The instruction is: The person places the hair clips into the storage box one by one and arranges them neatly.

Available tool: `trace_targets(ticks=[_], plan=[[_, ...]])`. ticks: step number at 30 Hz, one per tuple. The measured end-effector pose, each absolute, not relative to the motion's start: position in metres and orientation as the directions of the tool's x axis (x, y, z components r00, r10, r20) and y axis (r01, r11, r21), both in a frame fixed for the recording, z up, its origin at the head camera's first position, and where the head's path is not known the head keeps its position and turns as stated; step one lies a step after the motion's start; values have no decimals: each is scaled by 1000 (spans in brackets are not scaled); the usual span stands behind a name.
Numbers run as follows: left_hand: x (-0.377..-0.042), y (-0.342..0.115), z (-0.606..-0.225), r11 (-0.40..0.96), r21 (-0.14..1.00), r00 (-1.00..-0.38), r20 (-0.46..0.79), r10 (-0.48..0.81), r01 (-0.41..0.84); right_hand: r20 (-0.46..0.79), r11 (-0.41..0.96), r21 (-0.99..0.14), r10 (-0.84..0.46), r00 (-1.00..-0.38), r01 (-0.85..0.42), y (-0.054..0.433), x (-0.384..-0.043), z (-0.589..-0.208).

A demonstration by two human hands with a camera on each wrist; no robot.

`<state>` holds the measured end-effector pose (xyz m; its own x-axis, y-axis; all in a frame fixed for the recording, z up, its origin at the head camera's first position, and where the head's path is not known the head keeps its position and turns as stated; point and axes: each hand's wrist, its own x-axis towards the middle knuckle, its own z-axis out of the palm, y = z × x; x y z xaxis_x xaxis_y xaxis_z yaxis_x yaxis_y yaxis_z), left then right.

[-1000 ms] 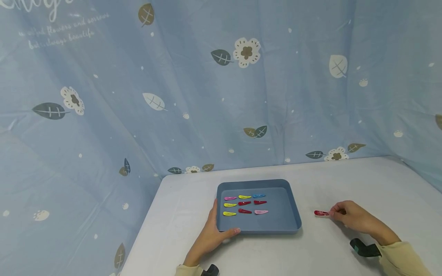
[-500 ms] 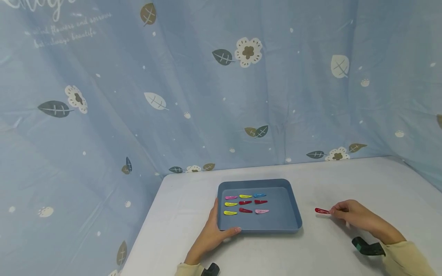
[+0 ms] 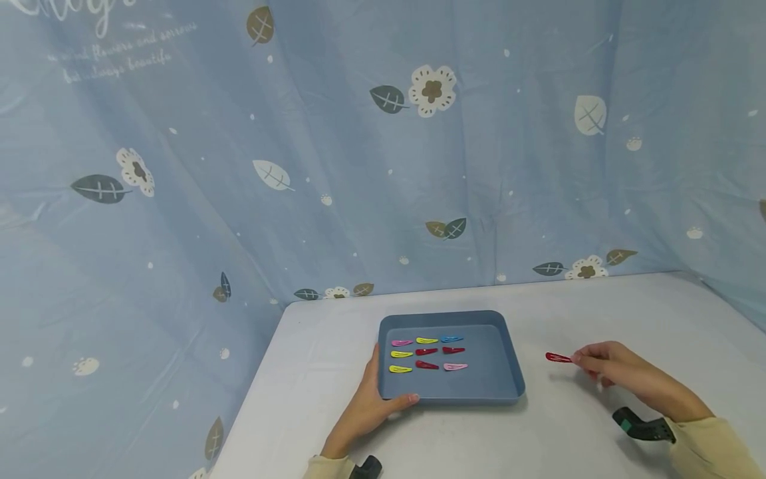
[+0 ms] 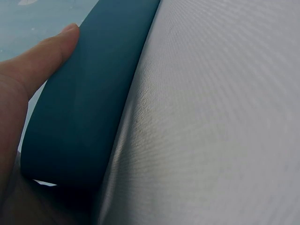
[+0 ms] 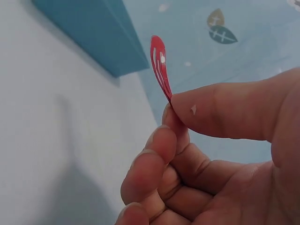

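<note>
My right hand [image 3: 631, 376] pinches the narrow end of a red snap hair clip [image 3: 558, 357] between thumb and forefinger, to the right of the tray. In the right wrist view the clip [image 5: 159, 63] points upward from the fingertips, its shadow falling on the tabletop. A blue-grey tray [image 3: 491, 369] holds several hair clips in three rows at its left: pink, yellow and blue [image 3: 451, 339] at the back, yellow and red in the middle, yellow, red and light pink [image 3: 455, 366] in front. My left hand [image 3: 362, 406] rests against the tray's near left corner, thumb along the front wall, fingers along the left side.
A white-covered table [image 3: 467, 439] carries the tray. Behind and to the left hangs a blue curtain [image 3: 335, 133] with leaves and flowers. Black wrist devices [image 3: 643, 426] sit at both sleeves.
My right hand has lifted the red hair clip slightly off the table, raising it away from its shadow. The left hand and tray keep their places, with a slight shift of the head view.
</note>
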<state>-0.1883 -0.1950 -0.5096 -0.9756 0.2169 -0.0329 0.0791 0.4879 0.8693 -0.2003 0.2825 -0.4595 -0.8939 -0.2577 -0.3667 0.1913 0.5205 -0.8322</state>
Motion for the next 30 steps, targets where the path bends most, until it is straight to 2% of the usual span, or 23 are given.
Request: trace_targets(ticks=[30], plan=[[-188, -194, -510, 488, 870, -975, -35, 218, 78, -360, 347, -907, -349, -865, 238, 244, -205, -452]])
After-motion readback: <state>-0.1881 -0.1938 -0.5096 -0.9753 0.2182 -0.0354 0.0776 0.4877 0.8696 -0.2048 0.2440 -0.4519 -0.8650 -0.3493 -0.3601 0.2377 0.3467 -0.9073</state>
